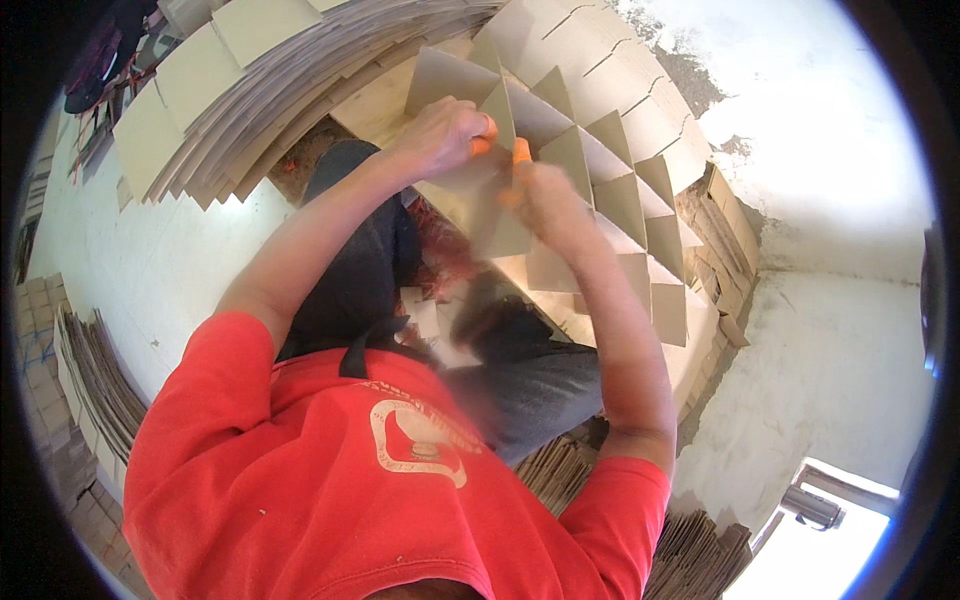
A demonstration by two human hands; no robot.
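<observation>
Fingers: our left hand [445, 135] and right hand [545, 195], orange-tipped, both pinch one cardboard piece [490, 200], blurred, at twelve o'clock over our lap.
Technique: we judge a firm, level grip seats it best.
Edges: cardboard grid [610, 190] crowds one o'clock; flat stacks [250, 90] at eleven.
Room: bare floor [830, 360] at three.

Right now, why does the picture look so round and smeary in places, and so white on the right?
In the head view, the fisheye lens bends straight edges and leaves a black rim. The right hand and the cardboard piece it grips are smeared by motion blur, as is the knee. The left hand is sharper. The pale floor is washed out by bright daylight.
</observation>
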